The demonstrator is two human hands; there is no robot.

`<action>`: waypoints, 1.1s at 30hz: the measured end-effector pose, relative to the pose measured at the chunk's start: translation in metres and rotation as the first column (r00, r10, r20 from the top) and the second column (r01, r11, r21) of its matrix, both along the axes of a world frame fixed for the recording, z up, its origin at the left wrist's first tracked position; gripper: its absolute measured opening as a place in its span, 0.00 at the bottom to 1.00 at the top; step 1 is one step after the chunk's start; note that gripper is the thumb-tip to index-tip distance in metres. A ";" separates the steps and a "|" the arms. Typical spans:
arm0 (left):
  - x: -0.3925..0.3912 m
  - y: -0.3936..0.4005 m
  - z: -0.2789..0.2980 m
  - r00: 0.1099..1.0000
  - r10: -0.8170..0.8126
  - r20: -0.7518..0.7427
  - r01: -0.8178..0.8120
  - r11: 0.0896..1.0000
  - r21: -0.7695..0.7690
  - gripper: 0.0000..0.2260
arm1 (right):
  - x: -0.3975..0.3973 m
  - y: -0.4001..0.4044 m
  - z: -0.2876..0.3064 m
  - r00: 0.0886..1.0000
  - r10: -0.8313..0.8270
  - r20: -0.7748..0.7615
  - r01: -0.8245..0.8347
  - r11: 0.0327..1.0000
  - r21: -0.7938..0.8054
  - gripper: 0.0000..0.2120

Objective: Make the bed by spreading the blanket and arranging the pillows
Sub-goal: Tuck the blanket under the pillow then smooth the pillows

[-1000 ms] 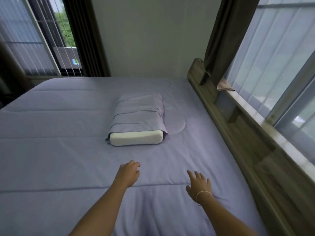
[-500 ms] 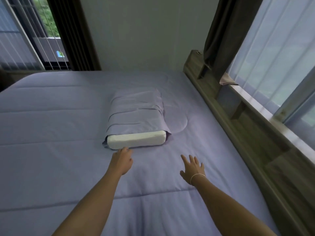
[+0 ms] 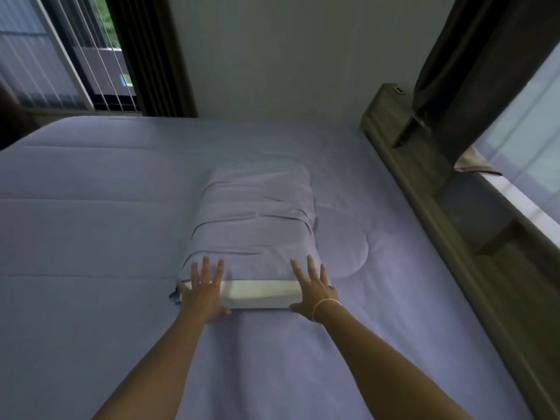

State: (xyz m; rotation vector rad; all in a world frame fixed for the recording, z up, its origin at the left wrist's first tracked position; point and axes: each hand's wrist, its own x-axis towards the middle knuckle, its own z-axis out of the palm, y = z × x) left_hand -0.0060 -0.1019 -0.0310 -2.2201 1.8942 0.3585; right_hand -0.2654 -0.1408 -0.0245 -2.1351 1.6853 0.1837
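Note:
A lilac blanket point(image 3: 91, 237) lies spread flat over the whole bed. On it, right of the middle, rests one pillow point(image 3: 254, 225) in a lilac case, its white foam end facing me. My left hand point(image 3: 203, 289) clasps the near left corner of the pillow, fingers spread on top and thumb at the front edge. At the near right corner my right hand point(image 3: 313, 287), with a thin bracelet on its wrist, holds the pillow the same way.
A wooden headboard shelf point(image 3: 424, 189) runs along the bed's right side under a window with a dark curtain point(image 3: 472, 65). A grey wall stands behind the bed. Another window with vertical blinds point(image 3: 60, 56) is at the far left.
Both hands have reached forward across the blanket and now rest on the pillow's near end. The camera has moved closer to the pillow.

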 end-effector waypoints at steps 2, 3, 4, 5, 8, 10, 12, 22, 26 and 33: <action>0.012 -0.030 -0.020 1.000 0.023 -0.001 -0.023 0.999 0.041 0.54 | 0.007 -0.032 -0.019 1.000 0.017 -0.018 -0.016 0.998 0.061 0.55; 0.016 -0.040 -0.036 1.000 0.026 -0.015 -0.025 0.998 0.051 0.55 | 0.009 -0.042 -0.035 0.999 0.023 -0.022 -0.021 0.996 0.088 0.55; 0.018 -0.047 -0.054 1.000 0.010 -0.018 -0.010 1.000 0.009 0.55 | 0.011 -0.050 -0.051 1.000 0.024 -0.019 -0.022 0.995 0.094 0.55; 0.018 -0.050 -0.070 1.000 -0.028 0.010 0.029 0.998 -0.057 0.56 | 0.010 -0.055 -0.066 0.999 0.030 -0.013 -0.029 0.997 0.069 0.55; 0.024 -0.053 -0.112 0.995 -0.085 0.054 0.090 0.992 -0.083 0.54 | 0.012 -0.065 -0.109 0.996 0.083 -0.022 -0.084 0.996 -0.043 0.51; 0.029 -0.060 -0.124 0.994 -0.097 0.058 0.105 0.982 -0.156 0.53 | 0.015 -0.071 -0.123 0.996 0.086 -0.005 -0.086 0.994 -0.060 0.50; 0.032 -0.069 -0.134 0.994 -0.087 0.060 0.098 0.967 -0.234 0.51 | 0.021 -0.078 -0.135 0.998 0.068 0.001 -0.067 0.996 -0.064 0.51; 0.025 -0.074 -0.123 0.995 -0.078 0.056 0.090 0.962 -0.260 0.42 | 0.025 -0.068 -0.117 1.000 -0.009 -0.012 0.007 0.993 -0.122 0.42; 0.020 -0.072 -0.093 0.988 -0.106 0.111 0.128 0.968 -0.214 0.33 | 0.025 -0.049 -0.089 0.998 -0.016 -0.064 0.002 0.977 -0.212 0.33; 0.002 0.019 -0.080 0.976 -0.162 0.148 0.192 0.957 -0.217 0.31 | 0.003 0.029 -0.085 0.997 -0.004 -0.075 -0.017 0.961 -0.275 0.20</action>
